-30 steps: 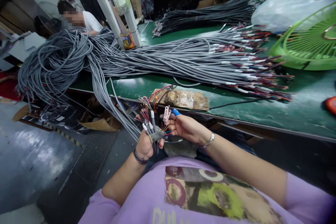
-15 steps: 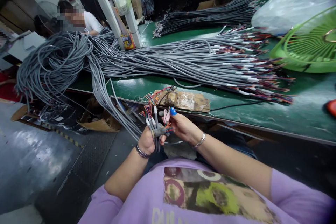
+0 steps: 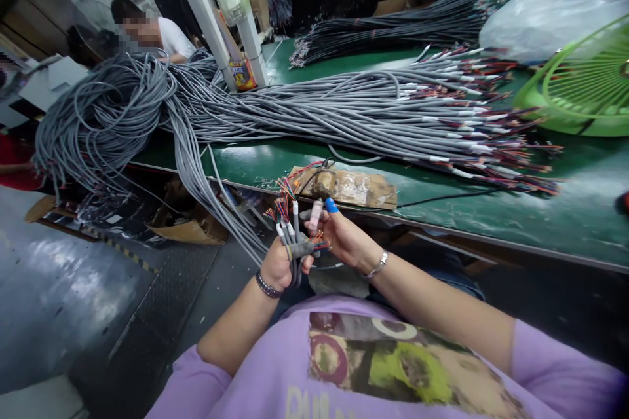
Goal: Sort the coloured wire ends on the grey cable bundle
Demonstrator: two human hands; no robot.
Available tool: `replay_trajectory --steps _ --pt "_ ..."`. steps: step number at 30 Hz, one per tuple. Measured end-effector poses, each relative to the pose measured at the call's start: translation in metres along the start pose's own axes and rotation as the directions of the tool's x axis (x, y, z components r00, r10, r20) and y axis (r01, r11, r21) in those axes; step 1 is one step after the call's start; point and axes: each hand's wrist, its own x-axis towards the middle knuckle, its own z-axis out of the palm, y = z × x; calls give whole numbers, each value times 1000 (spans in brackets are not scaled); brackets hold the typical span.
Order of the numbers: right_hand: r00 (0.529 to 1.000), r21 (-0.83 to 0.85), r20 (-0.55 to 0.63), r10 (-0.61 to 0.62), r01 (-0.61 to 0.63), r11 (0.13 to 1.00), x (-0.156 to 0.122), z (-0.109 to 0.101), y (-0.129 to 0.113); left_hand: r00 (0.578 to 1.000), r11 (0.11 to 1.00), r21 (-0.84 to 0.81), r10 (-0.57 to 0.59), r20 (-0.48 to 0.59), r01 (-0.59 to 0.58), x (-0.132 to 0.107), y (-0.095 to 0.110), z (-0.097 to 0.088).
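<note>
My left hand (image 3: 278, 263) is closed round a few grey cables (image 3: 291, 236) whose stripped ends fan out into coloured wires (image 3: 280, 204). A grey finger cot covers its thumb. My right hand (image 3: 345, 236), blue cot on the forefinger, pinches a small pale pink connector (image 3: 315, 213) right beside those wire ends. Both hands hover just below the near edge of the green bench (image 3: 540, 209).
A long heap of grey cables (image 3: 304, 111) lies across the bench and spills off its left end. A taped wooden block (image 3: 351, 186) sits at the bench edge. Dark cable bundles (image 3: 393, 26), a clear plastic bag (image 3: 550, 6) and a green fan grille (image 3: 584, 91) lie beyond. Another person (image 3: 147, 33) sits far left.
My right hand has brought the pink connector left, closer to the wire ends held in my left hand. The left hand has risen slightly.
</note>
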Motion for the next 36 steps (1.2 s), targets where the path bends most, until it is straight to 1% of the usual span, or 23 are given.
replay_trajectory --steps 3,5,7,10,12,16,18,20,23,25,27,31,36 --pt "996 -1 29 87 -87 996 -4 -3 -3 999 999 30 29 -15 -28 -8 -1 3" --pt "993 20 44 109 -109 994 -6 -4 -5 998 997 46 59 -32 -57 -15 -3 5" --pt "995 37 41 95 -97 995 -6 -3 -6 993 993 55 108 -58 -105 -20 -5 9" --pt "1000 9 13 9 -9 1000 -4 -3 -5 979 983 44 181 -96 -177 -22 -7 13" --pt "999 -25 4 -51 52 998 -1 -4 -1 973 980 33 200 -116 -198 -21 -6 15" --pt "978 -148 -19 -206 201 968 4 -10 7 977 984 21 176 -124 -175 -16 -4 16" --pt "972 -176 -23 -234 227 958 5 -10 8 980 988 23 156 -121 -155 -14 -4 16" --pt "985 -119 -10 -172 169 978 6 -8 6 981 989 23 148 -123 -146 -13 -3 16" --pt "999 21 -1 -49 49 999 7 -3 2 981 990 24 144 -127 -142 -11 -3 17" --pt "1000 69 -7 -8 8 998 8 -1 0 982 990 35 141 -128 -138 -10 -3 17" --pt "1000 87 -14 -5 6 996 9 -1 0 982 990 44 141 -130 -136 -9 -3 17" --pt "999 107 -22 -38 40 993 10 -1 2 981 991 45 133 -143 -128 -8 -5 16" --pt "999 112 -44 -5 10 994 9 0 2 979 991 58 129 -155 -122 -9 -7 14"
